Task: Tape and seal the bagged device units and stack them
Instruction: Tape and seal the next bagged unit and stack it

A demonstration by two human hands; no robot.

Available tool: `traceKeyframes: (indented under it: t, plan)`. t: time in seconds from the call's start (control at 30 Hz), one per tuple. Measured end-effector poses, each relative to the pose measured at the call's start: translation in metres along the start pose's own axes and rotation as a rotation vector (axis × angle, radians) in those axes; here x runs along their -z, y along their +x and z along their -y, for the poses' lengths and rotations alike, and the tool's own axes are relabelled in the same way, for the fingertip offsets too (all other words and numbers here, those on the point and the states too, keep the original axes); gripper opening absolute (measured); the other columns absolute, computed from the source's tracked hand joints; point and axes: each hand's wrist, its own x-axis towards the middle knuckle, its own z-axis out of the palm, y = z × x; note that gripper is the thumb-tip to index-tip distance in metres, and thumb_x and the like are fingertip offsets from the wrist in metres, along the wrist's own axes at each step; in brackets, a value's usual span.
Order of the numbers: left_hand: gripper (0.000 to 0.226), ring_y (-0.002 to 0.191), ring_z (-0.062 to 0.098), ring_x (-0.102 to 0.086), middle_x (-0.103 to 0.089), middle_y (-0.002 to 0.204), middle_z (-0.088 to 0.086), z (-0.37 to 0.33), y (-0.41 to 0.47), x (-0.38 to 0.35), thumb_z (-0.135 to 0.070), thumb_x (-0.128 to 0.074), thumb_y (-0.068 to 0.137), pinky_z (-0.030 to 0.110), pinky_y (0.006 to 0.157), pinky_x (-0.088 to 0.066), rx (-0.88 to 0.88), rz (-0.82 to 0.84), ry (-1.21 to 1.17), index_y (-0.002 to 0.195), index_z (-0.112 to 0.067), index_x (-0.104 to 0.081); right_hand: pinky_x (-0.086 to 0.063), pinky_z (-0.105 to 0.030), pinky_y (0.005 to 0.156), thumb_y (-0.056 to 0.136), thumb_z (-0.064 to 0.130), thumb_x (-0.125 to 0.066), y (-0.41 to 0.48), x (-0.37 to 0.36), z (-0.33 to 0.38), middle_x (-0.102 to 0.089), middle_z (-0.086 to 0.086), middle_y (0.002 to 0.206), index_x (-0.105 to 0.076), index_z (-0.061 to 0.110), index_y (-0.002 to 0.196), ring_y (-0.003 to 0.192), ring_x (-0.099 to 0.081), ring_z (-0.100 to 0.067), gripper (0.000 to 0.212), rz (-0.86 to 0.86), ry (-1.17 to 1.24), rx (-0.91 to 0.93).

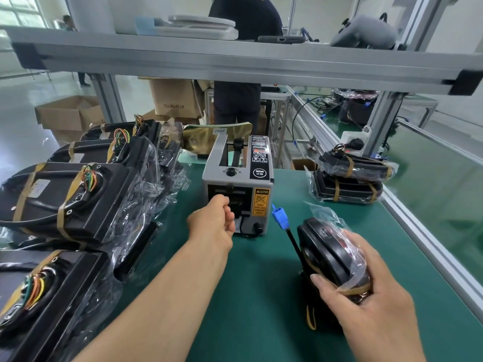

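Left edge of worktop: bagged units w/ brown tape bands, piled. Centre: L hand, fingers curled, at outlet slot of tape dispenser; whether it pinches tape, cannot tell. Front right: R hand wraps thumb and fingers round a bagged unit held on edge; its blue connector points up-left. Far right edge: two taped units, stacked.

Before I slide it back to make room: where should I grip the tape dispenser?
Probably best: span the dispenser across its flat grey side walls, coming from above and behind. Its front slot bears a caution label, with the left hand there now.
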Motion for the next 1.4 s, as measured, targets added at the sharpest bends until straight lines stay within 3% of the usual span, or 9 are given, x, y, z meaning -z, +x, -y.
traceKeyframes:
  t: [0.1,0.3,0.37,0.43,0.5,0.6,1.07,1.23,1.4]
  plan:
    - [0.025,0.041,0.006,-0.042,-0.049,0.056,-0.005,-0.001,-0.018,0.015,-0.011,-0.066,0.088,0.021,0.052,-0.042,-0.122,0.111,0.056,0.066,-0.016,-0.055,-0.037,0.008,0.078,0.058,0.010,-0.093,0.000,0.002,-0.002,-0.067,0.037,0.102,-0.055,0.067,0.111,0.091,-0.063,0.015,0.086,-0.001,0.026,-0.010]
    - [0.020,0.058,0.013,-0.043,-0.049,0.063,0.000,-0.007,-0.092,0.047,-0.038,-0.073,0.068,0.028,0.070,-0.041,-0.357,0.727,0.429,0.062,-0.022,-0.063,-0.047,-0.004,0.082,0.058,0.010,-0.092,-0.004,-0.002,-0.005,-0.073,0.021,0.109,-0.062,0.053,0.118,0.096,-0.070,0.001,0.081,0.074,0.134,0.015]
    - [0.025,0.063,0.013,-0.041,-0.048,0.062,-0.002,-0.009,-0.108,0.047,-0.044,-0.073,0.066,0.030,0.075,-0.039,-0.382,0.794,0.509,0.063,-0.021,-0.064,-0.050,-0.009,0.084,0.059,0.015,-0.085,-0.005,-0.005,-0.003,-0.072,0.017,0.113,-0.061,0.051,0.121,0.100,-0.070,-0.004,0.075,0.094,0.167,0.011]
    - [0.022,0.062,0.007,-0.044,-0.052,0.061,-0.008,-0.008,-0.117,0.042,-0.041,-0.081,0.067,0.022,0.071,-0.040,-0.401,0.830,0.549,0.064,-0.023,-0.069,-0.051,-0.011,0.084,0.060,0.016,-0.084,-0.005,-0.006,0.000,-0.072,0.016,0.114,-0.060,0.049,0.122,0.101,-0.070,-0.005,0.074,0.114,0.181,0.008]
    - [0.017,0.059,-0.002,-0.049,-0.059,0.062,-0.013,-0.005,-0.121,0.036,-0.034,-0.086,0.066,0.010,0.063,-0.041,-0.425,0.824,0.570,0.064,-0.026,-0.072,-0.052,-0.012,0.084,0.061,0.016,-0.083,-0.004,-0.006,0.001,-0.072,0.017,0.113,-0.060,0.049,0.122,0.100,-0.070,-0.004,0.073,0.114,0.177,0.008]
    - [0.014,0.054,-0.005,-0.049,-0.060,0.060,-0.015,-0.001,-0.118,0.030,-0.026,-0.076,0.074,0.005,0.057,-0.039,-0.452,0.768,0.586,0.061,-0.027,-0.071,-0.053,-0.017,0.086,0.062,0.014,-0.083,-0.005,-0.006,0.002,-0.072,0.013,0.115,-0.063,0.040,0.125,0.102,-0.070,-0.008,0.071,0.127,0.173,0.007]
    - [0.015,0.055,0.001,-0.047,-0.059,0.059,-0.010,0.001,-0.108,0.024,-0.025,-0.077,0.079,0.009,0.056,-0.040,-0.508,0.723,0.655,0.066,-0.020,-0.071,-0.054,-0.017,0.085,0.065,0.016,-0.083,-0.006,-0.007,0.001,-0.070,0.008,0.120,-0.061,0.038,0.129,0.107,-0.068,-0.015,0.071,0.159,0.155,0.025]
    - [0.018,0.061,0.005,-0.050,-0.062,0.064,-0.004,0.001,-0.108,0.022,-0.037,-0.076,0.069,0.012,0.058,-0.042,-0.536,0.717,0.678,0.069,-0.020,-0.072,-0.053,-0.016,0.085,0.065,0.017,-0.083,-0.006,-0.007,0.002,-0.068,0.011,0.122,-0.058,0.044,0.128,0.109,-0.067,-0.014,0.073,0.152,0.148,0.035]
    - [0.014,0.063,0.008,-0.049,-0.061,0.065,-0.001,0.004,-0.109,0.023,-0.025,-0.079,0.077,0.013,0.059,-0.041,-0.536,0.681,0.619,0.069,-0.016,-0.071,-0.053,-0.015,0.084,0.064,0.017,-0.083,-0.007,-0.008,0.001,-0.069,0.010,0.120,-0.060,0.042,0.128,0.108,-0.068,-0.014,0.072,0.138,0.155,0.025]
